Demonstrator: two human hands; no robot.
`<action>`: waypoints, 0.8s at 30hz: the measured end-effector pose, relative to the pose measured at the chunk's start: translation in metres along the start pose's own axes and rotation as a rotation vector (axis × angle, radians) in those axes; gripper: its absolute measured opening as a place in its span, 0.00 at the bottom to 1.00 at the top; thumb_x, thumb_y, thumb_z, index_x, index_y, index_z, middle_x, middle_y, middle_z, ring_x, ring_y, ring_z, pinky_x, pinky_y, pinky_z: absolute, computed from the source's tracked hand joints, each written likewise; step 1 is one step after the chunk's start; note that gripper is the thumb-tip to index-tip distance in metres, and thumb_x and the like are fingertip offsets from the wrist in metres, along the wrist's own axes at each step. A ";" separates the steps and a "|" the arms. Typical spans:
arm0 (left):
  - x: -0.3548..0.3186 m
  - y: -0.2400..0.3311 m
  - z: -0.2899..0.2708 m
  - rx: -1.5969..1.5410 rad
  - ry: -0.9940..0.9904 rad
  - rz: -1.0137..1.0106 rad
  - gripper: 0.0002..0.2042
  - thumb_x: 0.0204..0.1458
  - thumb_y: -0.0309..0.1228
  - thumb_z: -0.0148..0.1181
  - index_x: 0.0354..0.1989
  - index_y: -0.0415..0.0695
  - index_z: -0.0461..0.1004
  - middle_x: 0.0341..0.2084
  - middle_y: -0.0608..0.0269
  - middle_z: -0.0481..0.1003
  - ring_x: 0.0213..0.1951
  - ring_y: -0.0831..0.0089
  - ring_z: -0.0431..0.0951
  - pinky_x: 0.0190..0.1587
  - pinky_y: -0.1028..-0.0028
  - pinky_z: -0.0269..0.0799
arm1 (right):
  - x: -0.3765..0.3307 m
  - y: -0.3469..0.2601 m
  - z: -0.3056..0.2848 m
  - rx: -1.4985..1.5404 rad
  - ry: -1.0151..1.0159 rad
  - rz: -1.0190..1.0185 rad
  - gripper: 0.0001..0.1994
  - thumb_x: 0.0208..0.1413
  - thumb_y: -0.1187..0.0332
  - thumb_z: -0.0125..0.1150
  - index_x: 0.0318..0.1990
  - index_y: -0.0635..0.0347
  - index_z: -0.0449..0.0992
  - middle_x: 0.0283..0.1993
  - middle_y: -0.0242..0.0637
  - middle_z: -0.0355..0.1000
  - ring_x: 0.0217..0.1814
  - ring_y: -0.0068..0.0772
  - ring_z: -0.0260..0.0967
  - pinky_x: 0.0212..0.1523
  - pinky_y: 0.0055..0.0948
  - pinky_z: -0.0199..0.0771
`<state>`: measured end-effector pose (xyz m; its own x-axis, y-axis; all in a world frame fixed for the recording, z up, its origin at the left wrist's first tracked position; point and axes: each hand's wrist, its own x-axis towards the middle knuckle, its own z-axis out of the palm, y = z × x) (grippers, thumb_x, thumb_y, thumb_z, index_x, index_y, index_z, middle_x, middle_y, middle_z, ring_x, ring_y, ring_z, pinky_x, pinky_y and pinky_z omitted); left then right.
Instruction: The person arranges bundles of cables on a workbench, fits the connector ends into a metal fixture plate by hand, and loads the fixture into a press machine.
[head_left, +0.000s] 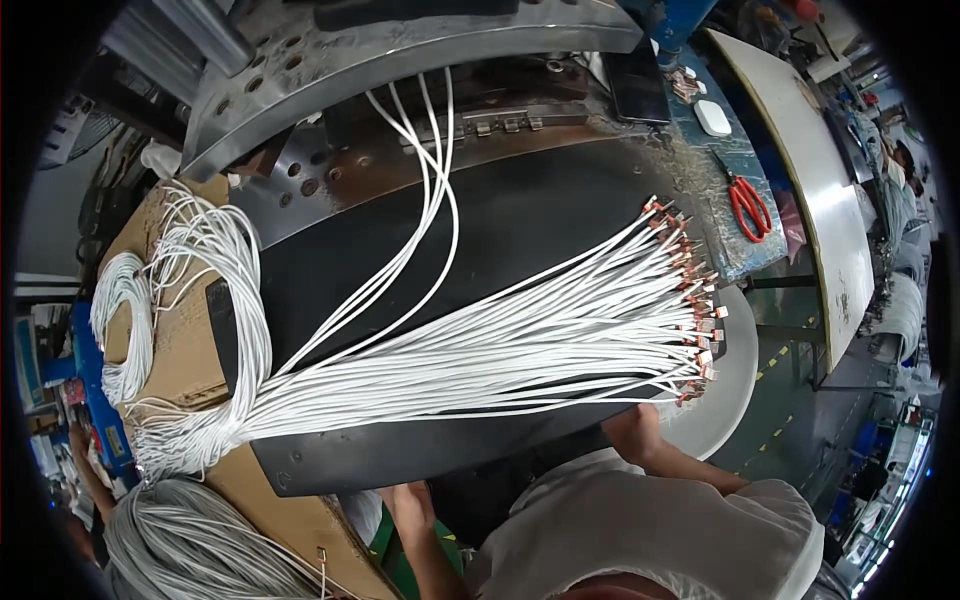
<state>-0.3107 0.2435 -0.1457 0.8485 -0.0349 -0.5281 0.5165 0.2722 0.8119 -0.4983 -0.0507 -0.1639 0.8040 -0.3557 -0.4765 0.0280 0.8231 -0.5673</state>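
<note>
On the left, coils of white wire (120,320) lie on a cardboard sheet (185,350). From there the bundle of white wires (450,355) runs across the black counter (520,210) to its copper terminals (690,300) at the right. The left hand (408,505) is below the counter edge; if its fingers are open or closed I cannot tell. The right hand (635,430) is just under the terminal ends, its fingers hidden too. I think it is best to keep the ends aligned and the wires uncrossed. Red scissors (750,205) lie far right.

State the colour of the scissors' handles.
Red: the scissors lie on the bench at upper right, clearest in the head view.
</note>
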 end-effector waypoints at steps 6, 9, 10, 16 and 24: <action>0.010 -0.005 -0.020 -0.013 -0.071 -0.003 0.16 0.62 0.24 0.53 0.58 0.37 0.68 0.49 0.61 0.75 0.44 0.76 0.75 0.45 0.76 0.72 | 0.014 -0.006 0.039 0.054 0.171 -0.031 0.23 0.63 0.57 0.45 0.60 0.60 0.66 0.55 0.41 0.71 0.55 0.39 0.68 0.52 0.39 0.68; 0.026 0.037 -0.030 0.499 -0.689 -0.297 0.22 0.60 0.25 0.56 0.62 0.36 0.64 0.49 0.58 0.76 0.40 0.77 0.76 0.42 0.75 0.74 | 0.017 -0.032 0.057 -1.447 -0.150 0.410 0.21 0.65 0.60 0.50 0.63 0.54 0.65 0.55 0.39 0.71 0.52 0.34 0.69 0.48 0.35 0.71; 0.020 0.063 -0.010 0.758 -0.999 -0.448 0.25 0.59 0.25 0.57 0.65 0.35 0.62 0.49 0.57 0.77 0.39 0.78 0.77 0.40 0.74 0.75 | 0.006 -0.022 0.051 -0.741 -0.140 0.541 0.21 0.65 0.61 0.54 0.63 0.53 0.66 0.55 0.38 0.71 0.51 0.31 0.69 0.46 0.34 0.72; -0.015 0.169 0.169 0.562 -1.449 0.523 0.33 0.36 0.33 0.74 0.56 0.40 0.76 0.47 0.54 0.79 0.36 0.62 0.78 0.40 0.69 0.77 | 0.008 -0.102 0.164 -0.855 -1.205 -0.185 0.17 0.59 0.66 0.66 0.54 0.60 0.74 0.50 0.37 0.72 0.44 0.31 0.71 0.41 0.30 0.73; 0.048 0.172 0.245 1.331 -0.943 1.287 0.14 0.56 0.26 0.58 0.50 0.36 0.76 0.46 0.46 0.79 0.50 0.50 0.78 0.55 0.62 0.73 | 0.155 -0.297 0.135 -2.278 0.245 -1.455 0.27 0.65 0.48 0.50 0.66 0.53 0.67 0.72 0.44 0.55 0.71 0.47 0.54 0.65 0.54 0.54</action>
<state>-0.1527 0.0529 0.0299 0.2757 -0.9228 0.2693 -0.9023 -0.1518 0.4035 -0.3015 -0.2903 0.0214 0.8281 -0.0929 0.5529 -0.2240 -0.9589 0.1743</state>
